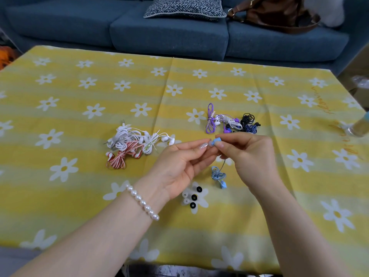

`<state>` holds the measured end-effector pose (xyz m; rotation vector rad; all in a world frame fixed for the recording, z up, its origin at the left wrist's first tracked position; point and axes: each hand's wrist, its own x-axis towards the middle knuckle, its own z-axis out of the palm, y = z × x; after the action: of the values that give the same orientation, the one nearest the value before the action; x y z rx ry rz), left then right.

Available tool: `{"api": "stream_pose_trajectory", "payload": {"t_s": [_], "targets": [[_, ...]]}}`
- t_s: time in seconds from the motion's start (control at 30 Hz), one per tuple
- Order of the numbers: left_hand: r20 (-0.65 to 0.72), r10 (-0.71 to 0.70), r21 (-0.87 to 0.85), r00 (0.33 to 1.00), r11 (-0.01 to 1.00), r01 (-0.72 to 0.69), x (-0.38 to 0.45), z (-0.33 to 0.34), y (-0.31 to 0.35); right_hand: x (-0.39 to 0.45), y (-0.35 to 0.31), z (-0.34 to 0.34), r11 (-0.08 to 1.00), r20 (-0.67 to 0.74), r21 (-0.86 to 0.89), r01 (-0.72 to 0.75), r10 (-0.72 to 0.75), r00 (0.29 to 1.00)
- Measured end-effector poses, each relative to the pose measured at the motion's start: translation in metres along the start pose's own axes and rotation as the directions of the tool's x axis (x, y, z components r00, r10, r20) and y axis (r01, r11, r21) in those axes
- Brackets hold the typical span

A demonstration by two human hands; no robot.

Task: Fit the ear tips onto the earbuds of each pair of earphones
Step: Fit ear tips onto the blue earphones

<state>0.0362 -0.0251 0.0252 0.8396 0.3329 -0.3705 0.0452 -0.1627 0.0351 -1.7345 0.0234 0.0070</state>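
My right hand (249, 154) pinches a light blue earbud (216, 141) above the table. Its cord hangs down to a bundled blue cable (218, 174) and the second blue earbud (223, 185) lying on the cloth. My left hand (179, 162) meets the held earbud from the left, thumb and forefinger pinched at its tip; whether an ear tip sits between them is hidden. Several loose ear tips (192, 196), black and clear, lie below my hands. A pile of white and red earphones (131, 144) lies to the left. Purple, white and dark earphones (231, 122) lie behind my hands.
The table carries a yellow cloth with white daisies (79, 86). A clear bottle (359, 126) stands at the right edge. Behind the table is a blue sofa (159, 33) with a patterned cushion (183, 7) and a brown bag (279, 13).
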Motion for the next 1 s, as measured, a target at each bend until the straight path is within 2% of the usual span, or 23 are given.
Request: {"api": "stream_pose_trajectory", "payload": {"t_s": [0.13,0.27,0.47,0.53,0.6,0.7,0.83,1.0], "targets": [[-0.031,0.033,-0.022,0.999,0.999,-0.033,-0.001,0.002,-0.003,-0.003,-0.002,0.006,1.0,-0.064,-0.026,0.012,-0.014,0.998],[-0.058,0.066,-0.011,0.996,0.998,-0.067,-0.001,0.003,-0.007,-0.004,0.001,0.01,0.993,-0.128,-0.121,0.0,-0.015,0.992],[-0.09,0.142,0.107,0.986,0.985,-0.132,-0.002,0.003,-0.013,-0.004,0.004,0.013,0.977,-0.14,-0.213,-0.025,-0.006,0.99],[-0.07,0.155,0.142,0.985,0.979,-0.144,-0.003,0.003,-0.012,-0.003,0.003,0.011,0.987,-0.114,-0.154,-0.039,0.022,0.993],[-0.026,0.161,0.152,0.987,0.976,-0.155,-0.005,0.002,-0.006,-0.001,0.001,0.004,0.996,-0.036,0.027,-0.082,0.083,0.996],[0.036,0.139,0.134,0.99,0.981,-0.142,-0.006,0.002,0.003,0.001,0.0,-0.003,0.953,0.092,0.257,-0.16,0.14,0.986],[-0.016,0.065,0.038,0.998,0.997,-0.065,-0.004,0.0,0.002,0.0,0.0,0.0,0.937,0.177,0.297,-0.183,0.134,0.975],[0.025,-0.073,-0.09,0.997,0.993,0.075,-0.003,-0.001,0.001,-0.001,0.0,0.0,0.936,0.211,0.308,-0.169,0.106,0.972]]}}
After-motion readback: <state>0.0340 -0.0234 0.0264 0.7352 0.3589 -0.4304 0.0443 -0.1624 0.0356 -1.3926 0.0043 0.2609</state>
